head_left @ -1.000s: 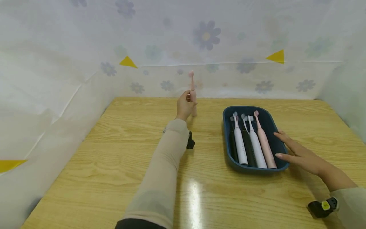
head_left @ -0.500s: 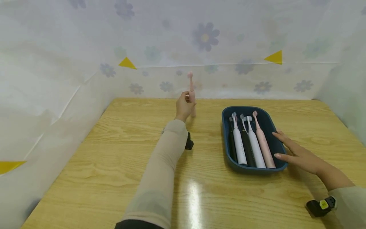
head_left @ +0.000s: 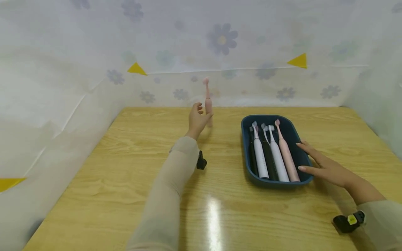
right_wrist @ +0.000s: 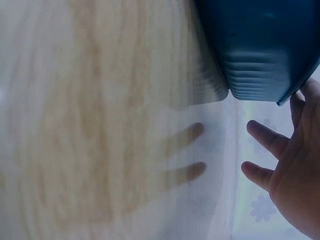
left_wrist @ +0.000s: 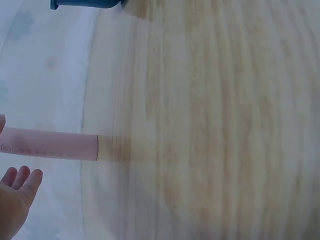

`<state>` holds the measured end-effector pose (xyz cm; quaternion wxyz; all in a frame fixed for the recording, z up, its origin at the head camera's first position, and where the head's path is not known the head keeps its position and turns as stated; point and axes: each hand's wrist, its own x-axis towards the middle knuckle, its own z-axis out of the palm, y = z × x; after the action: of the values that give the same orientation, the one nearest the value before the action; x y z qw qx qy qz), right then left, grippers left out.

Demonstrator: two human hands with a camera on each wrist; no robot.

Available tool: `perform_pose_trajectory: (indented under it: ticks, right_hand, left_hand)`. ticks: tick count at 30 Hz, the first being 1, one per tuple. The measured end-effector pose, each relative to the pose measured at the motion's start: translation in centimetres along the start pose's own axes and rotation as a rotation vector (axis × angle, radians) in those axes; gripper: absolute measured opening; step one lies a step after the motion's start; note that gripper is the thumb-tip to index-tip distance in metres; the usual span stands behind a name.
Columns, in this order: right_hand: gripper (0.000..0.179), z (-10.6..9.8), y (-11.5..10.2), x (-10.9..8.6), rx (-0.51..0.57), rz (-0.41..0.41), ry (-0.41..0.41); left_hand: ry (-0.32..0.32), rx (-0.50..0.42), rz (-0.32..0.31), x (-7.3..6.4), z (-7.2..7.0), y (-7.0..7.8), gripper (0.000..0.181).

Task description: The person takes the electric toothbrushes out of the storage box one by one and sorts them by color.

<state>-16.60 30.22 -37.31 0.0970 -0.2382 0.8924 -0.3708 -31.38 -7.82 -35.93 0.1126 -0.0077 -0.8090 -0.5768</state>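
A pink electric toothbrush [head_left: 208,104] stands upright near the back of the table, its base on the wood. My left hand [head_left: 198,120] is beside it, with the fingers parted from the handle and the thumb close to it; contact by the thumb is unclear. In the left wrist view, a gap shows between the toothbrush handle [left_wrist: 55,144] and several fingertips. To the right sits a dark blue bin [head_left: 246,153] holding several electric toothbrushes in black, white and pink. My right hand [head_left: 329,170] rests straight, spread fingers at the bin's right rim.
A wooden table [head_left: 125,181] spans the view. White flowered sheeting [head_left: 176,42] rises behind it and along both sides. Yellow triangles [head_left: 298,61] mark the sheeting. A black device [head_left: 348,222] is strapped to the right wrist.
My left fingers have let go of the pink toothbrush and drawn slightly left of it; it stays upright. The right hand keeps its place at the bin. The head view shifts slightly.
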Motion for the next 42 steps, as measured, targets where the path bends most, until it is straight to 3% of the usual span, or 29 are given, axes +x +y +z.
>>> perform_pose_trajectory:
  ticks: [15,24,42]
  right_hand:
    - [0.074,0.2,-0.1,0.7,0.011,-0.035,-0.014]
    - [0.073,0.4,-0.1,0.5,0.036,-0.037,-0.012]
    - [0.072,0.8,-0.1,0.9,0.048,-0.037,-0.009]
  left_hand:
    - [0.016,-0.056,-0.005,-2.2,-2.2,0.1,0.056]
    - [-0.066,-0.125,0.027,-3.6,-2.5,1.4,0.049]
    - [-0.271,-0.212,0.057,-7.2,-1.1,3.8,0.049]
